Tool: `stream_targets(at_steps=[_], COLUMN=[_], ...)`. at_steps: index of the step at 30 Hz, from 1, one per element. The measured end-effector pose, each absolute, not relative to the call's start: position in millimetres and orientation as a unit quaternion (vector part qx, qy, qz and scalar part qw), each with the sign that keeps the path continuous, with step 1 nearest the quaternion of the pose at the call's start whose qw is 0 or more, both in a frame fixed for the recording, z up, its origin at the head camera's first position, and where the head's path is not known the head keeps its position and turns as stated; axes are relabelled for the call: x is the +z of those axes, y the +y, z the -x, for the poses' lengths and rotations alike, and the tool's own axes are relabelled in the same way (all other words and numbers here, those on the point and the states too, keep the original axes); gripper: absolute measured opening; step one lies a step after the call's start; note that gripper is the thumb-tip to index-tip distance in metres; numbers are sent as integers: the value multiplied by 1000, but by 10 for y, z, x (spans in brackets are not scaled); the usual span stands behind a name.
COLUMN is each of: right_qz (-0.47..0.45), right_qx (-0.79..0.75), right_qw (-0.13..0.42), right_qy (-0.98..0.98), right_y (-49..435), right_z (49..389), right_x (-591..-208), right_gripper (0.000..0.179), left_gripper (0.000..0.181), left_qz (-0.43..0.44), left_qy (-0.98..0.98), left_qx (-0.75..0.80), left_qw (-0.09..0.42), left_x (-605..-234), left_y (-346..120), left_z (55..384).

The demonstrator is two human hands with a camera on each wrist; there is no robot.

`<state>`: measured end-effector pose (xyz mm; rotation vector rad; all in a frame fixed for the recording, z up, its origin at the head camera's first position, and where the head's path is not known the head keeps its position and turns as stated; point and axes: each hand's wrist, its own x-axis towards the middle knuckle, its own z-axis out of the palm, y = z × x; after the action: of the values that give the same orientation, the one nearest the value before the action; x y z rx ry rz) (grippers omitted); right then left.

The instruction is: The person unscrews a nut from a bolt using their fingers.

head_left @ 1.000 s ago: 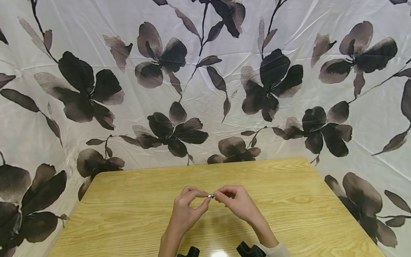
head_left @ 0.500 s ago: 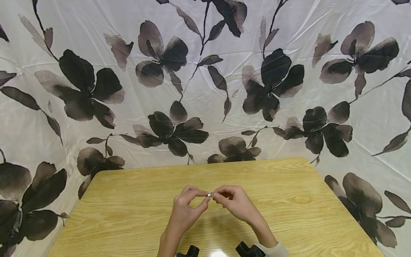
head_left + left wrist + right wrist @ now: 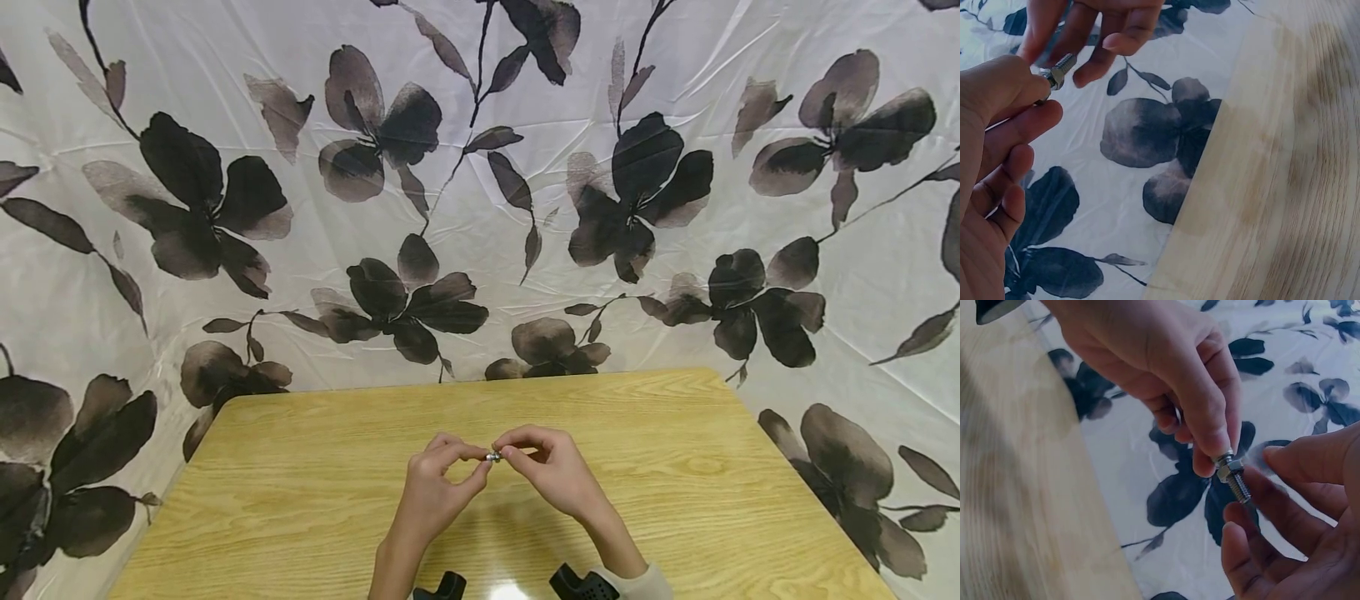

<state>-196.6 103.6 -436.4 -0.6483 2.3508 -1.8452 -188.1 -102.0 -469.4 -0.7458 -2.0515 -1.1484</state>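
Observation:
Between both hands, above the table, is a small metal bolt [image 3: 492, 457] with a hex nut [image 3: 1230, 470] on its thread. My left hand [image 3: 438, 487] pinches the head end between thumb and index finger; the fingertips hide the head. In the right wrist view the threaded end [image 3: 1240, 490] points away from that pinch. My right hand [image 3: 551, 475] is at the threaded end, its index finger reaching behind the nut and its thumb [image 3: 1279, 453] spread off to the side. The left wrist view shows the right hand's fingers [image 3: 1091, 47] spread around the bolt's tip.
A light wood-grain table [image 3: 300, 517] lies beneath the hands. Behind it and at both sides hangs a white cloth [image 3: 480, 208] with dark flowers. Black devices [image 3: 585, 583] sit at the wrists, and a pale sleeve [image 3: 641, 583] covers the right forearm.
The right hand's index finger has risen a little and its thumb and fingers have parted at the thread. The left hand keeps its pinch on the bolt in nearly the same place.

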Motion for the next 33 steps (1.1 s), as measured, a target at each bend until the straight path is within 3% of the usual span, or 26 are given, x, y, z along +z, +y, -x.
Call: stream_targets(at_steps=[8, 22, 33], right_qz=[196, 208, 223], right_qx=[-603, -579, -573], right_qw=[13, 75, 85], right_qy=[773, 785, 784], right_y=[1038, 1046, 1112], right_z=[1975, 2005, 2003], right_x=[-4378, -4421, -4404], right_gripper=[24, 27, 26], left_gripper=[23, 19, 24], left_qz=[278, 289, 306], left_qy=[-784, -774, -759], left_qx=[-431, -450, -458], left_qw=[350, 338, 347], left_x=[-4696, -4684, -4678], left_y=[-1036, -1028, -989], left_z=[1891, 1898, 1898])
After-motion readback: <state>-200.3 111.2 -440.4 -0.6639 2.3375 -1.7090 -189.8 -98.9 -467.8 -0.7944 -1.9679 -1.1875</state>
